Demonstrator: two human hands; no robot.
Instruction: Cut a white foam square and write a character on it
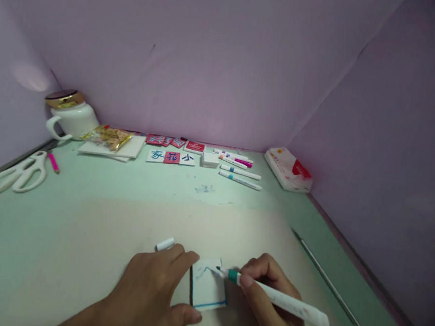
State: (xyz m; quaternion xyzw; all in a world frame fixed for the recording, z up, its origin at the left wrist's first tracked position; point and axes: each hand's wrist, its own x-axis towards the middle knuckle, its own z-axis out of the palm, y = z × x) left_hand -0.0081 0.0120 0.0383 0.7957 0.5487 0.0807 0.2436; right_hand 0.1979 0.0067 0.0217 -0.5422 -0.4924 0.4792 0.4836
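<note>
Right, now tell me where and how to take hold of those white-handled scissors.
Grip the white-handled scissors by the handle loops, probably best from the near side with the left hand: the loops lie flat on the table toward the person, while the blade end points away, toward the white mug.

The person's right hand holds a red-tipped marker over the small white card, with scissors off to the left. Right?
Not quite: the head view shows a green-tipped marker, not red. The right hand does hold it over the small white card, with scissors off to the left.
</note>
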